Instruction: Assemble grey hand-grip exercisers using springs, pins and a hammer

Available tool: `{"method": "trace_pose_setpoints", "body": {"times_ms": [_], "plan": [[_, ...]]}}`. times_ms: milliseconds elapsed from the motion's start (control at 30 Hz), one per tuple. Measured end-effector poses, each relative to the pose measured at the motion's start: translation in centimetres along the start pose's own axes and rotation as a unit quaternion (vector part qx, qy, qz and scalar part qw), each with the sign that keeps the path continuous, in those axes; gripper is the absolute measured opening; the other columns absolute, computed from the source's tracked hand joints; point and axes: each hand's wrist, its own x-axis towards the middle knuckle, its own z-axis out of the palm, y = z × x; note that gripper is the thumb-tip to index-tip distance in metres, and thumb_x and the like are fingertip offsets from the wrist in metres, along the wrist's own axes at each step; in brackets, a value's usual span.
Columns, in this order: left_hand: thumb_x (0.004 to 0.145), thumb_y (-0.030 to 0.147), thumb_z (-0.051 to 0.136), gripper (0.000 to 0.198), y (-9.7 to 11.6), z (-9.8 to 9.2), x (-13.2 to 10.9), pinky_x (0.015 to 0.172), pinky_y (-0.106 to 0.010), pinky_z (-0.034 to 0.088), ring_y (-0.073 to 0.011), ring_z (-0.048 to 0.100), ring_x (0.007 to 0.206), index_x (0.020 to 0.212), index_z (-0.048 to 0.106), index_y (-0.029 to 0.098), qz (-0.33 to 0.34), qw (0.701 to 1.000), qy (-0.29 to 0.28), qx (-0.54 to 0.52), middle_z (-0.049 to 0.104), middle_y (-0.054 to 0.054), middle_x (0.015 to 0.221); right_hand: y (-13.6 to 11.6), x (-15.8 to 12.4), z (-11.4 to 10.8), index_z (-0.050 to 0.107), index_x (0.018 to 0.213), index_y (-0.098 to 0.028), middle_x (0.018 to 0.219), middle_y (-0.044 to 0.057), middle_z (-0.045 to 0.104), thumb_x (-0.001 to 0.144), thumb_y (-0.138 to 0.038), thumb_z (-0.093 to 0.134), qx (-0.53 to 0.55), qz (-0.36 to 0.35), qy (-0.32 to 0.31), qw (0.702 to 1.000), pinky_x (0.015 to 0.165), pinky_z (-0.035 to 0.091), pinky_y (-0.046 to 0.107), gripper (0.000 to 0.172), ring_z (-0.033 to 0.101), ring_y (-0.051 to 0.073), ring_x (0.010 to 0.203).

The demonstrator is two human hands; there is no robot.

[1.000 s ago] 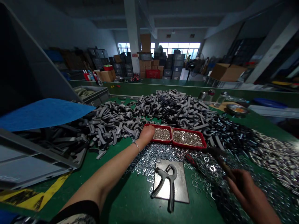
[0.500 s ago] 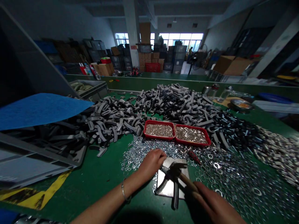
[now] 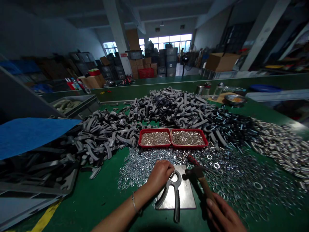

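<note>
A grey hand-grip part (image 3: 172, 195) lies on a small steel plate (image 3: 187, 196) on the green table. My left hand (image 3: 160, 175) has its fingers pinched together at the top ring of that part; what they pinch is too small to see. My right hand (image 3: 223, 215) is wrapped around the wooden handle of a hammer (image 3: 200, 180), whose dark head hangs just right of the ring, above the plate. Two red trays (image 3: 173, 138) of small metal pieces sit just beyond the plate.
Loose washers (image 3: 231, 180) cover the table around and right of the plate. A big heap of grey plastic handles (image 3: 154, 112) fills the back. A grey crate with a blue sheet (image 3: 26, 137) stands at left. Metal sleeves (image 3: 282, 148) pile at right.
My left hand drew back from the red tray to the grip part's ring. My right hand brought the hammer in from the right over the plate, then lifted its head slightly to the right.
</note>
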Motion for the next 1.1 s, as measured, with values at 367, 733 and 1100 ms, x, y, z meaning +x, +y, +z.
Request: {"method": "trace_pose_setpoints", "body": {"times_ms": [367, 733, 1100], "plan": [[0.095, 0.02, 0.053, 0.014, 0.3, 1.0, -0.1, 0.089, -0.039, 0.041, -0.0215, 0.06, 0.087, 0.085, 0.063, 0.018, 0.029, 0.995, 0.003, 0.091, 0.067, -0.003, 0.087, 0.1, -0.1, -0.2, 0.057, 0.104, -0.026, 0.065, -0.006, 0.055, 0.081, -0.067, 0.059, -0.071, -0.039, -0.05, 0.995, 0.037, 0.028, 0.02, 0.046, 0.043, 0.01, 0.043], [0.097, 0.018, 0.049, 0.011, -0.4, 1.2, -0.5, 0.091, -0.044, 0.044, -0.0259, 0.054, 0.094, 0.098, 0.059, 0.014, 0.179, 0.957, -0.041, 0.224, 0.062, -0.01, 0.097, -3.6, 0.2, -1.7, 0.06, 0.13, -0.027, 0.108, 0.007, 0.075, 0.095, -0.051, 0.049, -0.31, -0.215, -0.085, 0.922, 0.079, 0.06, 0.035, 0.043, 0.072, 0.025, 0.094], [0.095, 0.019, 0.051, 0.009, -0.8, -3.5, -4.8, 0.092, -0.042, 0.039, -0.0247, 0.05, 0.098, 0.099, 0.059, 0.018, 0.125, 0.974, -0.082, 0.167, 0.061, -0.007, 0.101, -8.9, 2.2, 2.2, 0.047, 0.145, -0.036, 0.135, 0.005, 0.064, 0.098, -0.03, 0.047, -0.488, -0.348, -0.173, 0.782, 0.101, 0.052, 0.047, 0.047, 0.065, 0.03, 0.118]]}}
